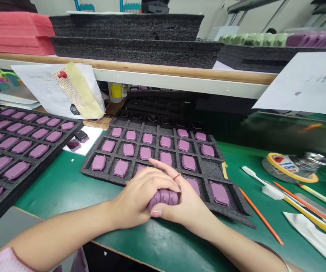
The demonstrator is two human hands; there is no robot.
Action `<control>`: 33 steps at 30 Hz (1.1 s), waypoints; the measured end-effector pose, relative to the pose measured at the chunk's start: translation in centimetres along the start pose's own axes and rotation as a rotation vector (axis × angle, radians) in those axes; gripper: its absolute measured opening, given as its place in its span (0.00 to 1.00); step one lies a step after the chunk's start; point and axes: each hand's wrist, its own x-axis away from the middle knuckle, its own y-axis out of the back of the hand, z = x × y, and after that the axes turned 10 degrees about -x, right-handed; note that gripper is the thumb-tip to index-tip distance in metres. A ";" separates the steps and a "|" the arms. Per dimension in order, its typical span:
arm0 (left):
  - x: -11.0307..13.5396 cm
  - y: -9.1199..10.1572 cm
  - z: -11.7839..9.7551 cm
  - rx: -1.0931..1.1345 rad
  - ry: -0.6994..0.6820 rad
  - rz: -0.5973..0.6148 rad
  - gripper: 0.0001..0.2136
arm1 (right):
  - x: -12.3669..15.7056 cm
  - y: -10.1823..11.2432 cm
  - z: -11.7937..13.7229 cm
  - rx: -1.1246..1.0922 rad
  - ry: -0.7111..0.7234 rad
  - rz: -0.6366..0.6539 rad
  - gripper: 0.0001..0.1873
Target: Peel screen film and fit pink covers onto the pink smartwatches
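Observation:
A small row of purple plastic housings [164, 197], pressed side by side, is cupped between both my hands above the front of a tray. My left hand [140, 187] curls over the row from the left. From the right, my right hand [187, 202] wraps it, with the thumb across the near side. Just beyond lies a black foam tray [95, 174] with similar purple housings [121, 168] in many of its compartments; some compartments at the back and right hold none. My hands hide part of its front row.
Another foam tray of housings [17, 170] lies at left. Two dark-faced pieces [80, 136] rest on white paper. At right are a toothbrush [249, 172], an orange stick [262, 217], a tape roll [279, 170] with a metal-topped bottle, and crumpled tissue [316, 234]. A shelf [163, 73] crosses overhead.

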 end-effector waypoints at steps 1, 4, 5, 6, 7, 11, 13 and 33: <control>0.1 0.1 0.0 0.000 0.004 0.008 0.13 | 0.0 -0.1 -0.1 0.017 0.020 -0.015 0.56; 0.4 0.2 -0.1 -0.026 0.095 0.044 0.23 | 0.3 -0.1 -0.2 0.054 0.108 -0.032 0.59; 0.5 0.2 -0.3 -0.021 0.146 0.046 0.29 | 0.4 0.0 -0.2 0.074 0.150 -0.034 0.60; 0.6 0.2 -0.4 0.008 0.207 0.046 0.37 | 0.4 0.2 -0.2 0.105 0.199 -0.038 0.60; 0.6 0.2 -0.6 0.068 0.283 0.045 0.45 | 0.4 0.3 -0.2 0.147 0.254 -0.044 0.61; -0.2 0.3 -1.4 0.583 0.642 0.113 0.61 | 0.3 1.0 -0.1 0.352 0.468 -0.049 0.56; -0.8 0.5 -1.6 0.793 0.703 0.187 0.45 | 0.2 1.2 0.0 0.434 0.534 -0.028 0.50; -0.8 0.7 -1.6 0.232 0.444 -0.070 0.19 | 0.4 2.5 3.1 0.285 0.514 -0.179 0.17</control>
